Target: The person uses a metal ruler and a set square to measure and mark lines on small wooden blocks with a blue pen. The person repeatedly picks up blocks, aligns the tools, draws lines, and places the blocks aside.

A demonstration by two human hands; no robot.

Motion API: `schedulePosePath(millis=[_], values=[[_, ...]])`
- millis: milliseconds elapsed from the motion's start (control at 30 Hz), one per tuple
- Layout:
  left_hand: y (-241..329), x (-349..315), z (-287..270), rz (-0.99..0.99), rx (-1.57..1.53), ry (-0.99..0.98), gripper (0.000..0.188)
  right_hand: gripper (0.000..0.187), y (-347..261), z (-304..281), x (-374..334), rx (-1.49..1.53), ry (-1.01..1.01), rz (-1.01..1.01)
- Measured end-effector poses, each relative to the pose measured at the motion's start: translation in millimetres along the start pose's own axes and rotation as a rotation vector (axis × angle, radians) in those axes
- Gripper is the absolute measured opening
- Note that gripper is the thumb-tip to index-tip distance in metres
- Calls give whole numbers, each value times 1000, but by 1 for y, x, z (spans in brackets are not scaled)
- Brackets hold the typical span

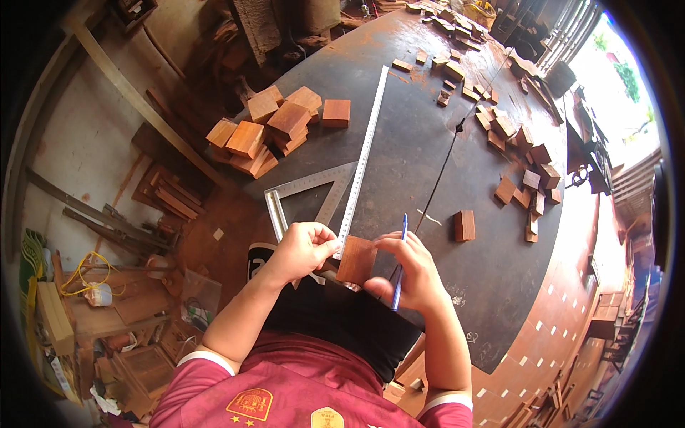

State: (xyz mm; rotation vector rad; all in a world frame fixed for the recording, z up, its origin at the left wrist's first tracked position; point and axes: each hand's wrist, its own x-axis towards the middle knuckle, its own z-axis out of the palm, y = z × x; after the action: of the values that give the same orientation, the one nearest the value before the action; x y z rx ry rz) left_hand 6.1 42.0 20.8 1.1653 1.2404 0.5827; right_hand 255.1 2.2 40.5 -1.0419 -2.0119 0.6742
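A long steel ruler [364,150] lies across the dark table, its near end at a reddish-brown wooden block [356,260] by the table's edge. My left hand [308,247] is closed, thumb and fingertips pinching the ruler's near end beside the block's left side. A blue pen [399,279] is tucked between the fingers of my right hand [414,267]. The thumb and index finger of that hand are curved around the block's right side; whether they press on it is hard to tell. A metal triangular square [314,187] lies left of the ruler, partly under it.
Several wooden blocks [289,120] are piled at the table's far left. More blocks [504,127] are scattered along the right side, with a single block [464,225] nearer me. A dark seam [447,161] runs across the table [399,171]. Shelving with tools [118,307] stands at left.
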Motion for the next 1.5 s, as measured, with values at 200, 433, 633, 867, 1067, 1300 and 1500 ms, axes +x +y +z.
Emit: schedulePosePath(millis=[200, 433, 633, 867, 1067, 1300, 1500], values=[[-4, 1, 0, 25, 15, 4, 14, 38, 6, 16, -7, 449, 145, 250], [-6, 1, 0, 31, 13, 19, 16, 10, 4, 35, -6, 521, -1, 383], [-3, -1, 2, 30, 35, -1, 18, 13, -8, 38, 8, 419, 69, 465], [-1, 0, 0, 43, 46, 11, 17, 23, -6, 42, 10, 340, 146, 410], [3, 0, 1, 46, 68, 28, 17, 23, -8, 43, 10, 354, 159, 420], [-1, 2, 1, 54, 80, 39, 18, 20, -6, 41, 9, 308, 112, 438], [0, 1, 1, 58, 69, 37, 18, 20, -7, 41, 10, 328, 116, 455]])
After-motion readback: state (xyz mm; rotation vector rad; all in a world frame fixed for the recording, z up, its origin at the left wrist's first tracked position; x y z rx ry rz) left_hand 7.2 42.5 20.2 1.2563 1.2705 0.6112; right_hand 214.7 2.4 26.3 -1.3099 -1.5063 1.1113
